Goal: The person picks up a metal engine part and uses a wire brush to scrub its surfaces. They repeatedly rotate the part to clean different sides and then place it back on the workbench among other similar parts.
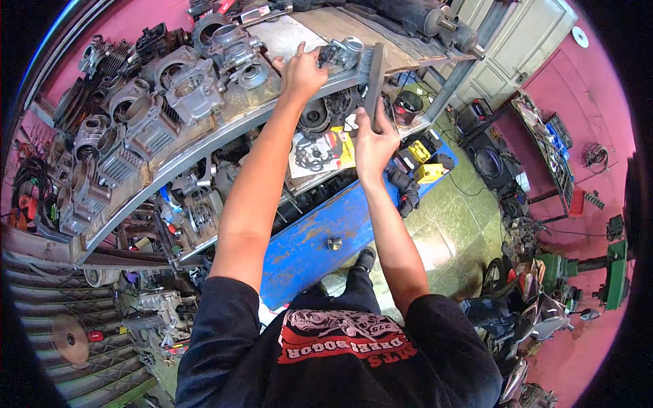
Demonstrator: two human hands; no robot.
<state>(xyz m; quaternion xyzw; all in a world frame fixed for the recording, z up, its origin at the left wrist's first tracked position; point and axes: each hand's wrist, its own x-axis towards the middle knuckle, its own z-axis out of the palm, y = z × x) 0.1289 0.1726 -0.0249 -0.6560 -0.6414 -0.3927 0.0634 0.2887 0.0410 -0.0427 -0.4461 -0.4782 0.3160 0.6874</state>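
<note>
My left hand [304,73] reaches up to the top shelf, its fingers closed around one end of a small silver carburetor [349,51]. In my right hand [376,146] is a long scrub brush [375,81], gripped by its lower end and held nearly upright. The dark bristles face left, right beside the carburetor; whether they touch it I cannot tell. Left of my left hand, another round-mouthed metal part [253,75] sits on the shelf among engine cylinders [194,88].
The shelf's metal front edge [204,139] curves below my left arm. Beneath are a gasket set [316,153], yellow boxes [430,173] and a blue bench [299,255] bearing a small metal part [334,243]. A dark exhaust-like cylinder [435,20] lies at the back right.
</note>
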